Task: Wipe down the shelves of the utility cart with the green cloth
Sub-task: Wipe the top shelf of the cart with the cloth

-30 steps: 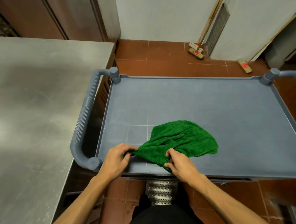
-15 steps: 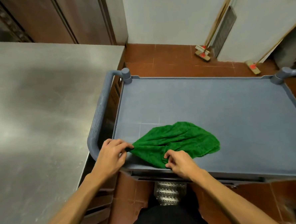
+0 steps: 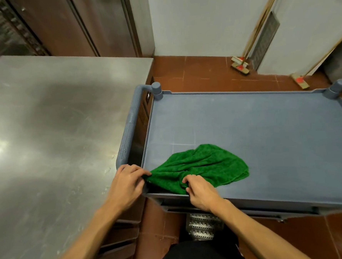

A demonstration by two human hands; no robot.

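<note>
The crumpled green terry cloth [image 3: 204,165] still lies at the near-left corner of the grey-blue plastic cart shelf [image 3: 266,127]. The left hand [image 3: 126,184] and right hand [image 3: 200,191] keep pinching its near edge.

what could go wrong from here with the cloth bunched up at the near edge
The green cloth lies bunched at the near left corner of the top shelf, pinched by the left hand and right hand. Tugged nearer, it might slip off the edge. Wiped crumpled like this, it may miss much of the shelf.
</note>
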